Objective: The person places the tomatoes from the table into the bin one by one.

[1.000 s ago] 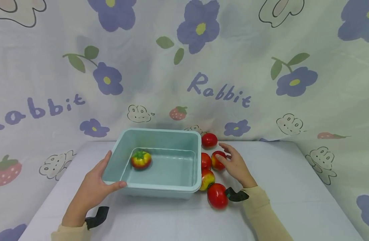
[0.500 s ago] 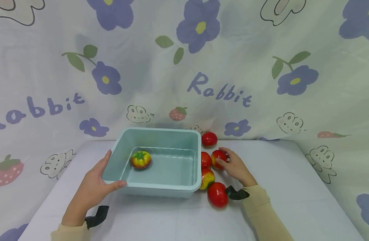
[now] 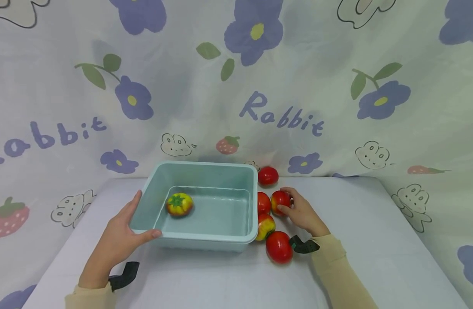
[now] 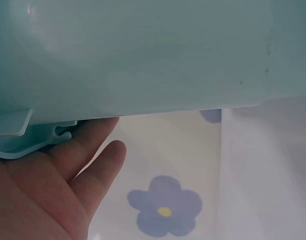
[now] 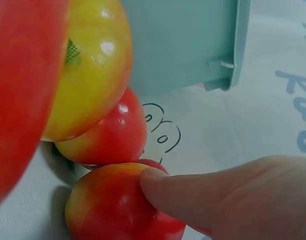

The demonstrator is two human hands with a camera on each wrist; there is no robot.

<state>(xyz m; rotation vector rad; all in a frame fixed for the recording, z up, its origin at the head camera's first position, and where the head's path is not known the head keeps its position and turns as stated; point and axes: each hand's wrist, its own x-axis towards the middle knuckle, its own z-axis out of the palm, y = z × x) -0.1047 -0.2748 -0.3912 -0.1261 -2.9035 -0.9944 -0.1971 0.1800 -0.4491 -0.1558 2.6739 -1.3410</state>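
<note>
A light teal plastic bin (image 3: 205, 237) sits left of centre on the white table, with one yellow-red tomato (image 3: 179, 204) inside. My left hand (image 3: 118, 238) holds the bin's left front corner, thumb along the front rim and fingers at the left side. In the left wrist view, fingers (image 4: 95, 145) reach beneath the rim. Right of the bin, my right hand (image 3: 303, 215) grips a red tomato (image 3: 279, 201) between thumb and fingers. The right wrist view shows the thumb (image 5: 165, 192) pressed on that tomato; its far side is hidden.
Beside the bin's right wall lie a red tomato (image 3: 263, 203), a yellow-red one (image 3: 265, 226) and a larger red one (image 3: 279, 247) nearest the front. Another tomato (image 3: 268, 176) lies at the back. A flowered cloth (image 3: 205, 98) hangs behind the table.
My right hand's fingers have come down around the red tomato and closed on it. The left hand keeps its place at the bin. The head view has tilted slightly.
</note>
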